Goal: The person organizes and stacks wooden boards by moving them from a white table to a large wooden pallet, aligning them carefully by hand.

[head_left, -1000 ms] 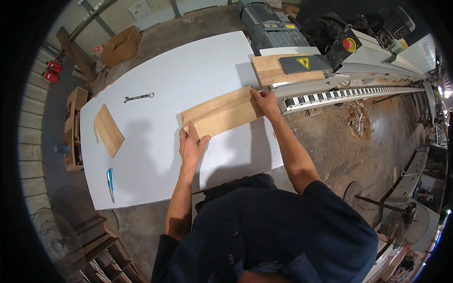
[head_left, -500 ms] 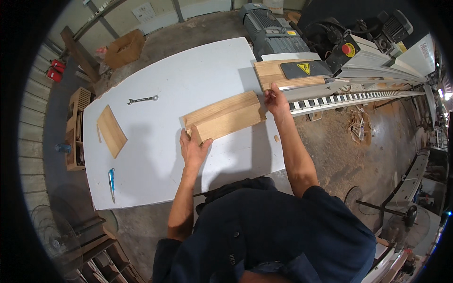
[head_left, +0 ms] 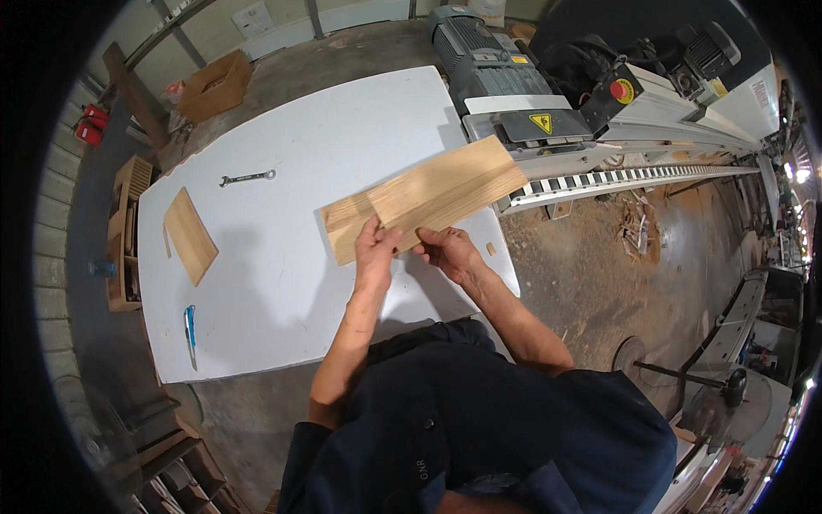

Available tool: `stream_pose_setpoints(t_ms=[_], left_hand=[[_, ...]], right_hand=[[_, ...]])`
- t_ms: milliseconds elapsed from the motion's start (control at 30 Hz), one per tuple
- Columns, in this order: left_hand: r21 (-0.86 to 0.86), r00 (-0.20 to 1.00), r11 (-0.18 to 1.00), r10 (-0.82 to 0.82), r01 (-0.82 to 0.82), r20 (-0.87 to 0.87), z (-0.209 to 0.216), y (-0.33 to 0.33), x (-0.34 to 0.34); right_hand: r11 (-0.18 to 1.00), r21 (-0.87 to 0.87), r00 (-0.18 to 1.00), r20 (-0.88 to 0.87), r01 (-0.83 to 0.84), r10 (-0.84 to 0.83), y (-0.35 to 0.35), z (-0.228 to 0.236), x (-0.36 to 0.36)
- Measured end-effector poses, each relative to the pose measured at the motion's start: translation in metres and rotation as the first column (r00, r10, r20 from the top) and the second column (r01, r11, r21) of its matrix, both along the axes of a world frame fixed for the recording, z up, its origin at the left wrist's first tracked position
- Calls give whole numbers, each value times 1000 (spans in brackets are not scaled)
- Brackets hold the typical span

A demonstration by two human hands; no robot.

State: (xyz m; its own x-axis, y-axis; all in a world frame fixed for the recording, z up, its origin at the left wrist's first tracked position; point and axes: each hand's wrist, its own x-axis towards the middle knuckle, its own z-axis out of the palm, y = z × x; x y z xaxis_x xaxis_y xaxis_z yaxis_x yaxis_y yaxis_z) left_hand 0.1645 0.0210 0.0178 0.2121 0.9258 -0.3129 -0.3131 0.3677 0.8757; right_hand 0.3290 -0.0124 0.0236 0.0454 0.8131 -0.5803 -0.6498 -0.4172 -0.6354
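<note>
A flat wooden board [head_left: 454, 180] slants up and to the right, with both hands at its near edge. My left hand [head_left: 377, 251] grips its near left corner, thumb and fingers closed. My right hand [head_left: 449, 254] pinches the near edge a little further right, its thumb on top and its fingers partly hidden. Beneath, a second wooden board [head_left: 339, 226] shows its left end; the rest is covered by the upper one. Both are over the white table [head_left: 282, 300]. Off the right hand lies a small wood chip [head_left: 491, 248].
On the table lie a slanted wooden piece [head_left: 193, 237] with a thin strip beside it, a wrench [head_left: 247, 178] and a blue-handled cutter [head_left: 190, 337]. A machine with a grey motor [head_left: 492, 56], red stop button [head_left: 622, 90] and toothed track [head_left: 634, 174] borders the table's right.
The board that lay on the machine has come off it, leftward over the other board. My right hand has drawn back toward me beside my left, which has shifted slightly right.
</note>
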Motion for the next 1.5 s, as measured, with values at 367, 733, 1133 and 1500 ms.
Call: stream_pose_setpoints(t_ms=[367, 733, 1133, 1500], left_hand=[[69, 960, 994, 104, -89, -260, -23, 21, -103], [531, 259, 664, 470, 526, -844, -24, 23, -44], [316, 56, 689, 371, 652, -927, -27, 22, -41], [497, 240, 868, 483, -3, -842, -62, 22, -80]], right_hand=[[949, 245, 779, 547, 200, -306, 20, -49, 95], [660, 287, 55, 936, -694, -348, 32, -15, -21], [831, -134, -430, 892, -539, -135, 91, -44, 40], [949, -27, 116, 991, -315, 66, 58, -58, 94]])
